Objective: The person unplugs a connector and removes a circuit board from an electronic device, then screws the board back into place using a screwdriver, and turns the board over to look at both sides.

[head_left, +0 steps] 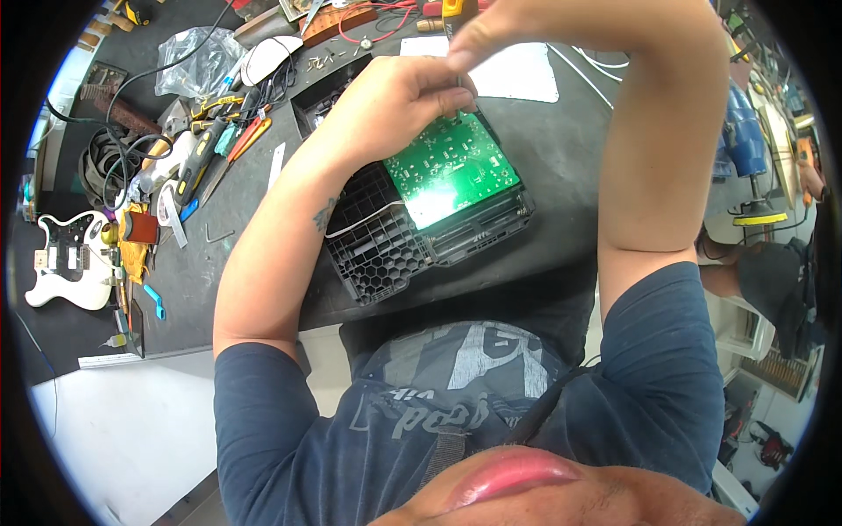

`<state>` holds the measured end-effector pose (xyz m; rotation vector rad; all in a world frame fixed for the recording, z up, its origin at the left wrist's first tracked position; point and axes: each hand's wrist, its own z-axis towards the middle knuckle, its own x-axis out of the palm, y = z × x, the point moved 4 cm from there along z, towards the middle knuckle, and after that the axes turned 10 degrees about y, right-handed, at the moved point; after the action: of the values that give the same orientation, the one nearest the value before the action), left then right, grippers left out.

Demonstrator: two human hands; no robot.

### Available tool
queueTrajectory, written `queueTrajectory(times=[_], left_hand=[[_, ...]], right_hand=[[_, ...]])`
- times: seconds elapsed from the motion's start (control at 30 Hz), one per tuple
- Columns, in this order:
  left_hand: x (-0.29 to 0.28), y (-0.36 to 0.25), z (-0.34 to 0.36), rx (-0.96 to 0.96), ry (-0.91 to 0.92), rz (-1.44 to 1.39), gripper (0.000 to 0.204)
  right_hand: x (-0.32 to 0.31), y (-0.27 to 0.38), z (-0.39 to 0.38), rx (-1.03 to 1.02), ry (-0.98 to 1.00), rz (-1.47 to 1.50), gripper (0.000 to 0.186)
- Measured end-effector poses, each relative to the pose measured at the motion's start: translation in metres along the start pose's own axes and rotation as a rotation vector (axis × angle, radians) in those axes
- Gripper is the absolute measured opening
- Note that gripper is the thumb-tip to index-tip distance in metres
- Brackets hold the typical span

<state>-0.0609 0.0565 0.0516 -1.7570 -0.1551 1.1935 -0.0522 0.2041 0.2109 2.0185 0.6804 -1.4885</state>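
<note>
A green circuit board (452,167) lies in a black plastic housing (381,263) that has a honeycomb grille. A white cable (364,221) runs across the housing to the board. Past the board's far edge, my right hand (487,39) is closed round a screwdriver (456,10) with a yellow and black handle, its shaft pointing down. My left hand (408,92) rests over the far left part of the board, thumb and fingers pinched about the lower shaft. The screwdriver's tip is hidden by these fingers.
On the dark workbench (553,228), pliers, cutters and other hand tools (210,149) crowd the left side. A white guitar body (74,259) lies far left. Loose screws (326,60) and a white sheet (517,74) are at the back. A blue power tool (745,131) stands right.
</note>
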Motion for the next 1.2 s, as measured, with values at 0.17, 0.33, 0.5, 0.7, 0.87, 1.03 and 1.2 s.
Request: queueTrajectory(times=[0.17,0.33,0.5,0.7,0.87,1.03,1.2], left_hand=[[0.001,0.003,0.000,-0.004,-0.004,-0.036,0.018],[0.002,-0.002,0.003,0.004,0.002,-0.023,0.020],[0.002,-0.003,-0.002,0.016,-0.010,0.004,0.021],[0.002,0.000,-0.001,0.014,-0.012,0.017,0.021],[0.002,0.000,0.000,0.029,-0.007,-0.054,0.022],[0.000,0.004,-0.001,0.068,0.017,-0.148,0.023],[0.000,0.006,0.001,0.038,-0.007,-0.148,0.024]], right_hand=[[0.008,0.003,0.017,0.149,-0.158,-0.199,0.051],[0.023,-0.014,0.012,-0.038,-0.403,-0.369,0.031],[0.002,0.014,-0.018,-0.226,-0.270,-0.056,0.017],[0.013,0.008,-0.007,0.034,-0.448,-0.255,0.030],[0.015,0.000,0.022,0.046,-0.285,-0.301,0.029],[0.002,0.001,-0.002,-0.145,-0.074,-0.002,0.020],[0.006,0.007,-0.018,-0.271,-0.389,-0.004,0.023]])
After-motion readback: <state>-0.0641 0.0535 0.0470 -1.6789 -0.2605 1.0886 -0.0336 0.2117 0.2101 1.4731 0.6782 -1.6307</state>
